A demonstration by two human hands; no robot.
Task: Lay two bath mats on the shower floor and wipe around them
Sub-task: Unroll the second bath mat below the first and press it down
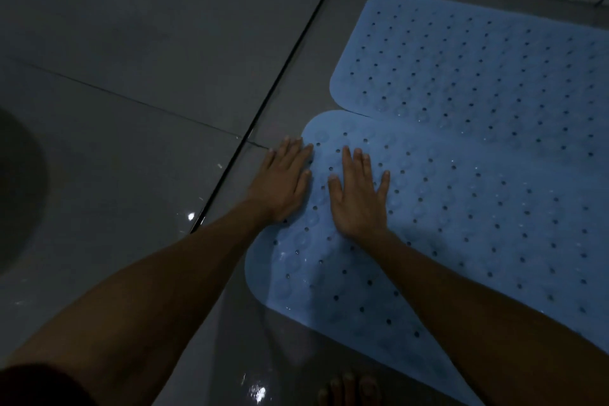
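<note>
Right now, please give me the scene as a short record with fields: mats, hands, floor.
far mat: blue, flat on the floor
near mat: blue, its far edge meets the far mat
left hand: flat, across the near mat's left edge
right hand: flat, fingers spread, on the near mat
floor: grey tiles, wet glints

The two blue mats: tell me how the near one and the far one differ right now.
The near mat has the left hand and right hand flat on its end; the far mat is untouched. The near mat's edge overlaps the far mat's. Both are blue, perforated, with rounded corners.
</note>
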